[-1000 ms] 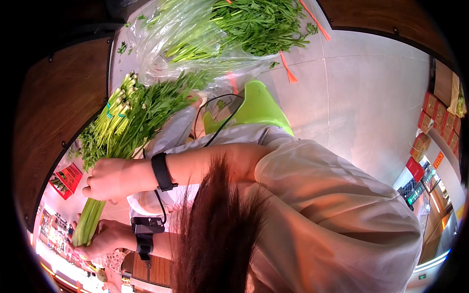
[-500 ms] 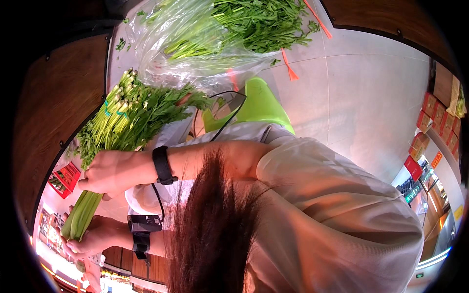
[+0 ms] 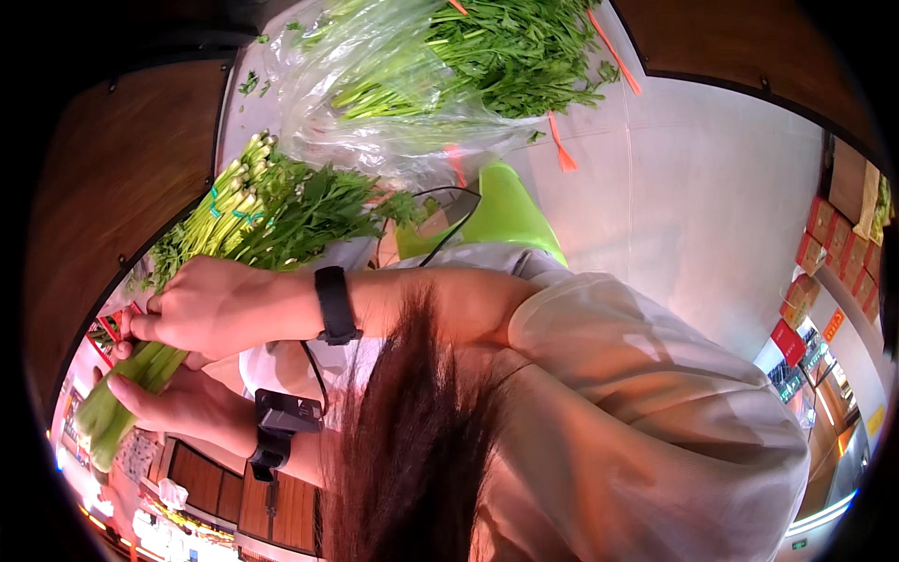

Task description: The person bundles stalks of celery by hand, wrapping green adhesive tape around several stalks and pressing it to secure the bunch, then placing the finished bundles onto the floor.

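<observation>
Head view: the left hand (image 3: 183, 398) and the right hand (image 3: 211, 304) both grasp the celery (image 3: 105, 412), which sits at the left of the scene, its pale stalk ends pointing near and left. The left grip is closed around the stalks close to those ends, thumb laid across them; the right grip is just beside it on the far side, back of the hand showing, fingers folded over the stalks. A black strap (image 3: 335, 304) circles the right wrist, and a small black device (image 3: 286, 412) is on the left one. Just beyond the right hand lies a bundle (image 3: 239, 199) of thin stems with teal ties, touching dark leaves (image 3: 323, 208); which bunch these belong to, I cannot tell. Farther away, a clear bag (image 3: 361, 89) partly covers more greens (image 3: 520, 56) on the pale floor (image 3: 702, 178), with orange strips (image 3: 562, 145) near it. A lime stool (image 3: 506, 220) stands between the bag and the right forearm. A red crate (image 3: 101, 345) is at the far left, partly hidden by the right hand. Stacked boxes (image 3: 833, 234) line the right. Dark hair (image 3: 412, 450) hangs in the near middle.
</observation>
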The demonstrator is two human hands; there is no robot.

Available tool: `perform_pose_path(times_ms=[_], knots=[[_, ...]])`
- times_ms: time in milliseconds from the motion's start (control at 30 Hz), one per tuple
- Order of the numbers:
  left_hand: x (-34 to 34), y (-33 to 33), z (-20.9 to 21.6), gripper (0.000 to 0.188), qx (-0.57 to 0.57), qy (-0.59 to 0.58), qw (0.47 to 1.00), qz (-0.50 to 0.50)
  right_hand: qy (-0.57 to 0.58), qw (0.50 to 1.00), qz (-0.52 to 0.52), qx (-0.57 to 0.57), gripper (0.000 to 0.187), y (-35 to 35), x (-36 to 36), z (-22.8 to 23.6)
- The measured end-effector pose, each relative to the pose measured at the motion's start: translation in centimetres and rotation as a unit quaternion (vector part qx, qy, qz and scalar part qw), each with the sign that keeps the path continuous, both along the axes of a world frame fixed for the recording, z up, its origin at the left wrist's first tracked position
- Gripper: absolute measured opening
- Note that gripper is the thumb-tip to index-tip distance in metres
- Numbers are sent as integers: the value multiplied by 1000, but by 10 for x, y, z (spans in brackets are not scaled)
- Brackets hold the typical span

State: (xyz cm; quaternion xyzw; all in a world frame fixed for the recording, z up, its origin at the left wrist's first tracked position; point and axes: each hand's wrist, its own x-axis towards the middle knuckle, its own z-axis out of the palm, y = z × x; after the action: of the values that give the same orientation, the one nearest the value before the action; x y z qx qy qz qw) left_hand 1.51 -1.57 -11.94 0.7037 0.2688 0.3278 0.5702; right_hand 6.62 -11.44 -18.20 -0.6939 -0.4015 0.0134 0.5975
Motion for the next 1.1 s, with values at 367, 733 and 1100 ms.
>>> perform_pose_path(times_ms=[367,733,1100], knots=[[2,42,29,74,-50,-199,952,-226,134,988,73,-3,49,-4,11,-14],[4,-10,18,28,-80,-151,984,-57,123,990,72,-15,47,-5,10,-10],[10,5,7,43,-83,-230,963,-111,111,986,120,23,55,-11,27,-36]])
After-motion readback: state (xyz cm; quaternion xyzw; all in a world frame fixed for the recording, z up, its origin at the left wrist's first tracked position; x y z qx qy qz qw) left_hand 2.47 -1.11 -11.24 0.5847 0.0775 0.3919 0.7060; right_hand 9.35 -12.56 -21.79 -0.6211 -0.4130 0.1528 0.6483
